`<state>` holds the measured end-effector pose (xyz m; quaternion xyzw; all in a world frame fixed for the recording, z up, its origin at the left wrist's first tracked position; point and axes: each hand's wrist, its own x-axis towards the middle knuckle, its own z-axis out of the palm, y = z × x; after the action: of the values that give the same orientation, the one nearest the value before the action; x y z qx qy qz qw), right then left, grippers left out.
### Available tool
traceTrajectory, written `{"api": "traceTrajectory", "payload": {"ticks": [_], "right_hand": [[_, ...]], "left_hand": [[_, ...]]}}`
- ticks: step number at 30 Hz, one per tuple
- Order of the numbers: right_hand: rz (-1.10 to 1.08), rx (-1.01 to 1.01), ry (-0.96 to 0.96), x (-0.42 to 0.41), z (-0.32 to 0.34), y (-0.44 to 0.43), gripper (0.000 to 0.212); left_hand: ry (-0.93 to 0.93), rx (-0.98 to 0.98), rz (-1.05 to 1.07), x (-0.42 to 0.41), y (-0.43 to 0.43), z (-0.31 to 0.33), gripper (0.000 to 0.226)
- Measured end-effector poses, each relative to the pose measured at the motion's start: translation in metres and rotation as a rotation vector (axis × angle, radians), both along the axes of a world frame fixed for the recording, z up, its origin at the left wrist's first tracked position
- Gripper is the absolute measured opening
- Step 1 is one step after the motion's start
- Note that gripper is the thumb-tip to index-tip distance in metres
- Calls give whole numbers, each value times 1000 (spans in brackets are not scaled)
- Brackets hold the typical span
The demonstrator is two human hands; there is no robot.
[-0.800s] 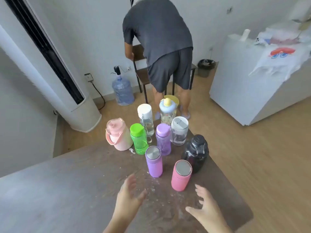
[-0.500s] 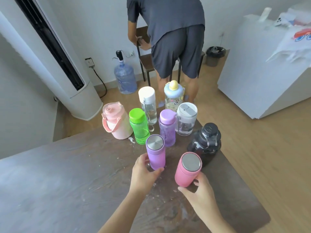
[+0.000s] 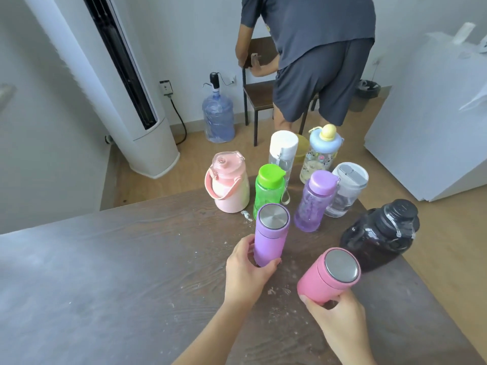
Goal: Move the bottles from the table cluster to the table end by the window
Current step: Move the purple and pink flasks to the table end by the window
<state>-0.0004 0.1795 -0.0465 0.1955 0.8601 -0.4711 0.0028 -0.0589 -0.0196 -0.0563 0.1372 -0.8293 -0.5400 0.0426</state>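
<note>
Several bottles stand clustered at the far right end of the dark wooden table (image 3: 131,259). My left hand (image 3: 249,270) is wrapped around the base of a purple steel-lidded flask (image 3: 270,237), which stands upright. My right hand (image 3: 334,314) grips a pink steel-lidded flask (image 3: 328,276), tilted toward me and lifted off the table. Behind them are a pink jug (image 3: 229,181), a green bottle (image 3: 268,187), a translucent purple bottle (image 3: 315,200), a clear tumbler (image 3: 345,189), a white-capped bottle (image 3: 282,154), a blue-topped child's bottle (image 3: 320,151) and a black jug (image 3: 379,234).
A person in grey (image 3: 313,56) bends over a chair (image 3: 259,90) just beyond the table. A tower air conditioner (image 3: 126,96) and a water jug (image 3: 218,118) stand by the wall. A white cabinet (image 3: 432,122) is at right. The table stretches left.
Both hands reached forward from the near edge and closed on the two flasks; the pink one is now tilted and raised. The view moved closer to the cluster.
</note>
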Motion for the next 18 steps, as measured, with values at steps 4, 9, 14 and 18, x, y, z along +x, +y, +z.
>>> {"api": "traceTrajectory", "payload": {"ticks": [4, 9, 14, 18], "right_hand": [[97, -62, -3, 3, 11, -71, 48], [239, -125, 11, 4, 11, -195, 60], [440, -198, 22, -2, 14, -323, 47], [553, -186, 67, -17, 16, -413, 45]], "left_hand": [[14, -10, 69, 17, -78, 14, 62], [-9, -36, 208, 53, -209, 28, 55], [-25, -71, 429, 95, -344, 35, 57], [-17, -85, 569, 114, -432, 37, 48]]}}
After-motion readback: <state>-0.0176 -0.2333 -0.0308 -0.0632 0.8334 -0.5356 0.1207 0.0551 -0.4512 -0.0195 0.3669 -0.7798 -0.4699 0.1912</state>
